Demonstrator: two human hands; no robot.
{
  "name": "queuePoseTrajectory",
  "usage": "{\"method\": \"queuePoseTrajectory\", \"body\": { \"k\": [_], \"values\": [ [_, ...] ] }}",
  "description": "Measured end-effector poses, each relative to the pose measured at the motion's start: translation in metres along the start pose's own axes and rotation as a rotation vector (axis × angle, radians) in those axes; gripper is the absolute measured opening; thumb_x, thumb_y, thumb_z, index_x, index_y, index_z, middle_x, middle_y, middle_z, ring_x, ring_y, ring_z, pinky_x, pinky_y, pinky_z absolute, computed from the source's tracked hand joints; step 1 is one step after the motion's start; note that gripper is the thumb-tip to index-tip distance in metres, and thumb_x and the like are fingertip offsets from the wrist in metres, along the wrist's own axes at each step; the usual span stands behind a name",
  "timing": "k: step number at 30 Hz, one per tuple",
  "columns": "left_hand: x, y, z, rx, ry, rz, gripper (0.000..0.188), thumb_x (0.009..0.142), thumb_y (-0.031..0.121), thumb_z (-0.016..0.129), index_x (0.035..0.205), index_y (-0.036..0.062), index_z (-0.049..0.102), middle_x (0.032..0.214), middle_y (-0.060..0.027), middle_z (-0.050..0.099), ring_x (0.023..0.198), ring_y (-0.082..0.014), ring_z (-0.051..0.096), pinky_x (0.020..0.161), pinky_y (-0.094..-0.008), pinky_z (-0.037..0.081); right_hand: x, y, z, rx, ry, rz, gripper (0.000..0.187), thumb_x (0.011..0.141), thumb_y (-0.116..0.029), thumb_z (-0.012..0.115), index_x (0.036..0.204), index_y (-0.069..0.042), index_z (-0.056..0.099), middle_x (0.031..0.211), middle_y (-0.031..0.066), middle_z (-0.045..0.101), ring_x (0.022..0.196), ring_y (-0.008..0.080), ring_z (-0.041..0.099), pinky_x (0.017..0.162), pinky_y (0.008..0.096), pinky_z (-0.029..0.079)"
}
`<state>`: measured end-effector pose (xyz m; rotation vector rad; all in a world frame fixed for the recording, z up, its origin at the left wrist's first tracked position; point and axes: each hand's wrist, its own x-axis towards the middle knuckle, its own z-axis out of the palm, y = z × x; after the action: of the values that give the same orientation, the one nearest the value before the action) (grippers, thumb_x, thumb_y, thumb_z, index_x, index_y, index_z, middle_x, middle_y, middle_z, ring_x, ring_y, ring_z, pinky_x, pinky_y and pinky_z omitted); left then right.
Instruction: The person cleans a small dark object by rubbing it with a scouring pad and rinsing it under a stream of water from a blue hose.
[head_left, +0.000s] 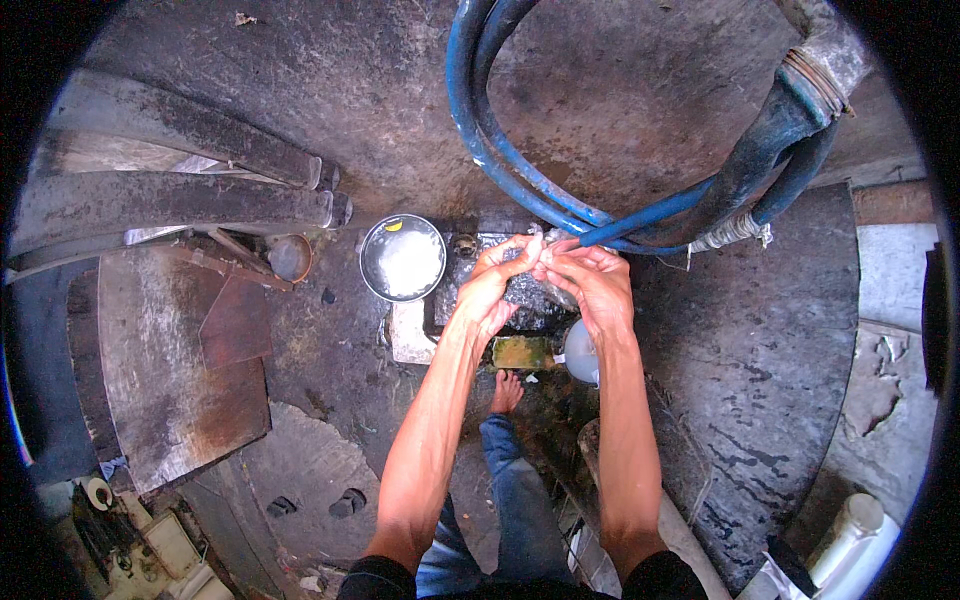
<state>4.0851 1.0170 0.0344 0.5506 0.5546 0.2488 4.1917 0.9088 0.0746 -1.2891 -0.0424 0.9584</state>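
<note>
My left hand (492,282) and my right hand (600,288) meet at the fingertips in the upper middle, both closed in a pinch. Between them is something small, pale and shiny (537,243); its kind cannot be made out. A blue hose (650,215) runs in from the right and reaches my right fingers, though I cannot tell whether they touch it. Below my hands lies a dark, wet, shiny slab (522,292), partly hidden by them. A round metal basin (402,258) with a bright surface and a small yellow piece stands left of my left hand.
Thick blue hoses (468,90) loop overhead from a metal pipe (835,55). A yellow-green block (522,352) and a whitish round container (581,352) sit below my hands. Curved metal beams (180,200) and a rusty plate (180,360) stand left. Slippers (348,502) lie on the floor.
</note>
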Motion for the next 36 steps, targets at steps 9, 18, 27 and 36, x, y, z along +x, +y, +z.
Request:
{"method": "queuePoseTrajectory", "body": {
  "k": [9,18,27,36],
  "values": [
    [-0.009,-0.003,0.012,-0.017,0.091,0.033,0.015,0.087,0.02,0.068,0.097,0.0086,0.068,0.093,-0.001,0.064,0.094,-0.0111,0.053,0.086,-0.034,0.041,0.003,0.014,-0.009,0.073,0.038,-0.005,0.019,0.079,-0.002,0.072,0.094,0.008,0.063,0.09,0.0167,0.068,0.079,0.0221,0.069,0.074,0.0311,0.058],
    [-0.007,-0.007,0.014,0.413,0.069,0.377,0.016,0.083,0.011,0.071,0.096,0.0039,0.064,0.086,-0.0036,0.06,0.077,-0.0114,0.056,0.072,-0.0264,0.046,-0.014,0.014,0.003,-0.018,0.11,-0.06,0.024,0.079,-0.002,0.072,0.098,0.011,0.064,0.09,0.0179,0.068,0.076,0.0231,0.069,0.073,0.0304,0.058],
    [-0.007,-0.006,0.015,0.311,0.009,0.31,0.011,0.088,0.012,0.066,0.096,0.0041,0.064,0.085,-0.0022,0.061,0.075,-0.0104,0.055,0.069,-0.0258,0.046,-0.012,0.013,-0.013,0.106,-0.085,0.04,0.031,0.087,-0.008,0.066,0.113,0.007,0.06,0.103,0.0149,0.067,0.092,0.0213,0.066,0.086,0.0321,0.054],
    [0.019,-0.015,0.018,0.337,0.231,0.385,0.022,0.086,0.006,0.065,0.105,0.0049,0.054,0.09,-0.0077,0.065,0.077,-0.0128,0.059,0.07,-0.028,0.049,-0.017,0.018,0.02,-0.331,-0.065,-0.454,0.032,0.089,-0.015,0.067,0.114,0.004,0.061,0.106,0.0094,0.065,0.09,0.0122,0.061,0.079,0.0256,0.051]
  ]
}}
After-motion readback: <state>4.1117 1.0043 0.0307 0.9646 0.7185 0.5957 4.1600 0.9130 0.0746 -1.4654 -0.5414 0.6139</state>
